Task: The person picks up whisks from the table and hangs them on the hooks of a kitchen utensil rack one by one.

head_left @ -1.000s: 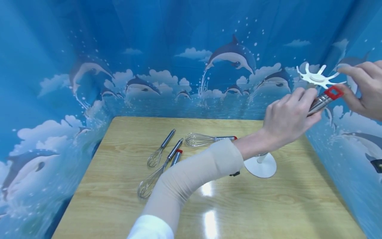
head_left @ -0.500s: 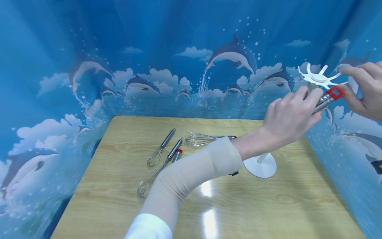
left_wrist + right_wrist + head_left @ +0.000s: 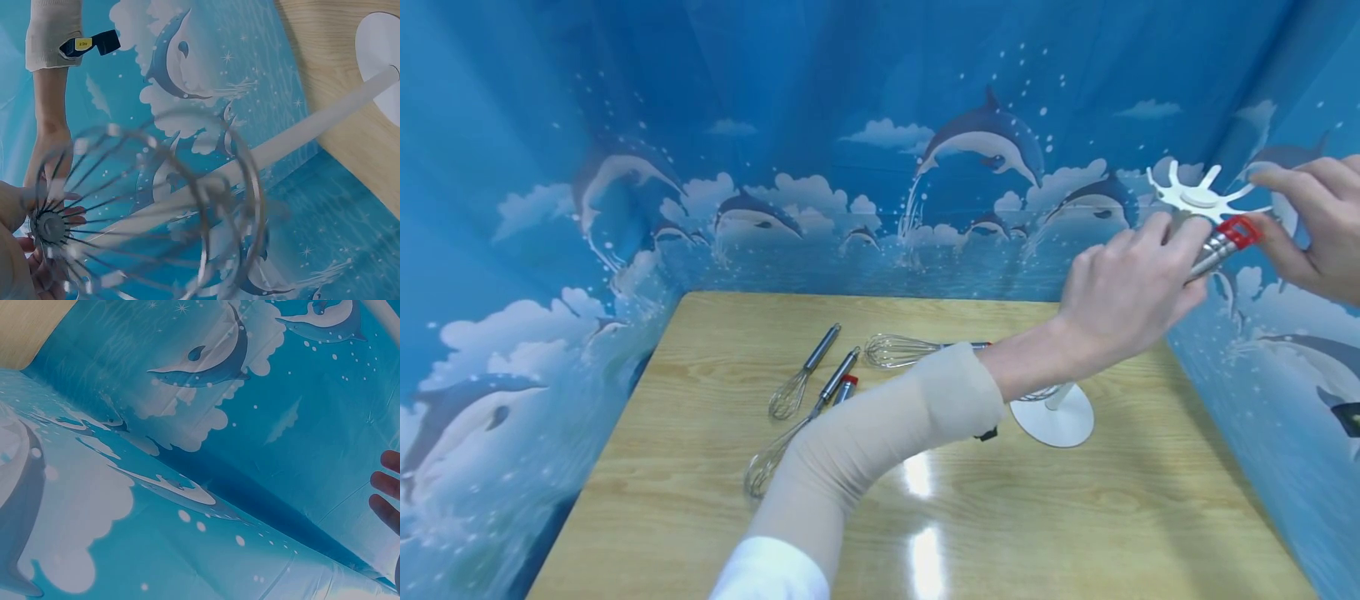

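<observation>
My left hand (image 3: 1127, 283) grips the ribbed metal handle of a whisk with a red end cap (image 3: 1238, 232), high at the right of the head view. The left wrist view shows this whisk's blurred wire loops (image 3: 203, 206) across the front. Just behind the cap is the many-armed top of a white stand (image 3: 1198, 198). My right hand (image 3: 1318, 221) has its index fingertip at one arm and its thumb right by the red cap; I cannot tell whether it pinches the arm. Several of its fingers (image 3: 386, 485) stretch out at the right wrist view's edge.
The stand's round white base (image 3: 1060, 421) rests on the wooden table (image 3: 1075, 517), with wire loops beside it. A whisk (image 3: 898, 351) lies behind my left forearm. Further left lie a small whisk (image 3: 805, 371), a larger whisk (image 3: 767, 465) and a red-capped handle (image 3: 846, 387). Dolphin-print curtains (image 3: 850, 100) surround the table.
My left hand and the red cap shift slightly to the right, then the cap tilts a little back left. My right hand and the stand stay nearly still.
</observation>
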